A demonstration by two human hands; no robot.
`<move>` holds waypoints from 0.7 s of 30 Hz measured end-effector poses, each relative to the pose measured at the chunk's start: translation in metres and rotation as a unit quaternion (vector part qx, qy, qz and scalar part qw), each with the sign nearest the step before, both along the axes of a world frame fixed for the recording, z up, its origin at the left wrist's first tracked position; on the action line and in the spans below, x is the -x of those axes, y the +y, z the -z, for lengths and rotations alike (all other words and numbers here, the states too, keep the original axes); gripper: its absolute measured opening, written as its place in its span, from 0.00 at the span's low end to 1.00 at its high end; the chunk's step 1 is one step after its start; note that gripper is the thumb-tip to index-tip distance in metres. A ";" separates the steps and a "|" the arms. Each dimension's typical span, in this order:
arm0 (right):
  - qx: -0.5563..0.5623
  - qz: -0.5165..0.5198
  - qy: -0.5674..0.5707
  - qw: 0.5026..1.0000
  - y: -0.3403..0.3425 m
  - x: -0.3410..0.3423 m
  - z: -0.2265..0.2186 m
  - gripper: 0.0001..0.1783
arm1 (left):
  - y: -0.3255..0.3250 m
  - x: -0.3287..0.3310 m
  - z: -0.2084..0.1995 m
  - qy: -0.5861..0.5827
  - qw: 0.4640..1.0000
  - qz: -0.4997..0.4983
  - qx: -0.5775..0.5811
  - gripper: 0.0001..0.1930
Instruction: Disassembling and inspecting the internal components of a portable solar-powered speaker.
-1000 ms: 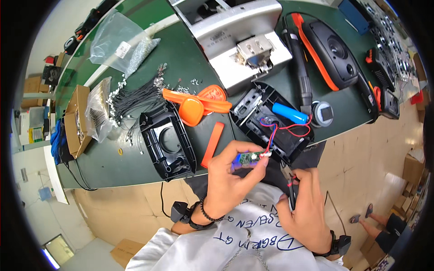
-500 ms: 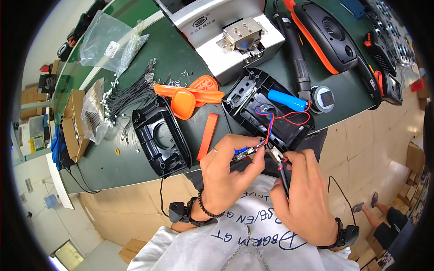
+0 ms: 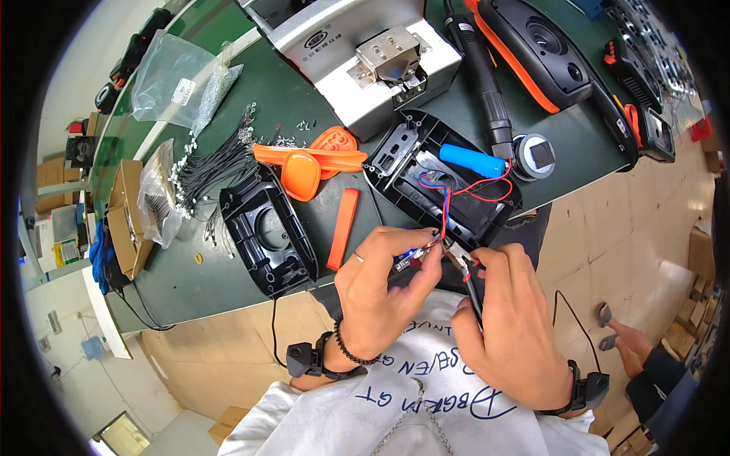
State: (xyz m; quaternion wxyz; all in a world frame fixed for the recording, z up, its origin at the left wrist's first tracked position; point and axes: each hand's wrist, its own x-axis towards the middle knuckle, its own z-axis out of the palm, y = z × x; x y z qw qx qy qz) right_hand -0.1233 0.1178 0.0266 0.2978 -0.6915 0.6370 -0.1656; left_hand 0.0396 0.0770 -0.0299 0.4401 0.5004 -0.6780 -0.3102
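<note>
Between my left thumb and fingertips is a small circuit board point(image 3: 403, 264), mostly covered by the fingers, with a blue light glowing on it. My left hand point(image 3: 376, 277) is closed on it. Red and blue wires point(image 3: 445, 207) run from the board into a black plastic housing half point(image 3: 482, 228). A blue cylindrical battery point(image 3: 471, 161) lies in that housing. My right hand point(image 3: 511, 327) grips small pliers point(image 3: 459, 258) with dark and red handles, their jaws touching or close to the wire ends beside my left fingertips. The exact contact is too small to tell.
Left of my hands lie another black housing half point(image 3: 268, 232), an orange strip point(image 3: 344, 228) and orange plastic parts point(image 3: 300, 176). Bundled black cables point(image 3: 217, 163) and loose screws lie behind. A grey-white machine point(image 3: 380, 72) stands at the back; a round metal-rimmed part point(image 3: 534, 156) sits right.
The blue light on the board shows brighter now. Both hands hold nearly the same pose, pliers still at the wires. The view has shifted slightly, so the table items appear a little further left.
</note>
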 end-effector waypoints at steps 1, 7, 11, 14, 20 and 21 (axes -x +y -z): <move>0.003 -0.002 -0.001 1.000 0.000 0.000 0.000 0.26 | 0.001 0.000 0.003 0.010 1.000 0.001 0.012 0.14; -0.001 0.004 -0.004 1.000 0.000 0.001 -0.001 0.24 | 0.002 0.000 0.005 -0.005 0.999 0.006 0.036 0.14; 0.005 0.013 -0.002 1.000 0.000 -0.001 0.001 0.23 | 0.001 -0.002 0.006 -0.018 0.999 0.016 0.043 0.14; -0.013 0.023 -0.052 0.998 -0.002 0.000 0.000 0.20 | 0.002 -0.003 0.002 -0.010 1.000 0.009 0.028 0.13; -0.063 0.037 -0.116 0.990 -0.006 0.004 -0.003 0.19 | -0.001 -0.006 0.008 0.019 0.998 0.019 0.061 0.15; -0.064 0.038 -0.116 0.990 -0.006 0.005 -0.003 0.19 | -0.002 -0.006 0.007 0.019 0.998 0.019 0.061 0.15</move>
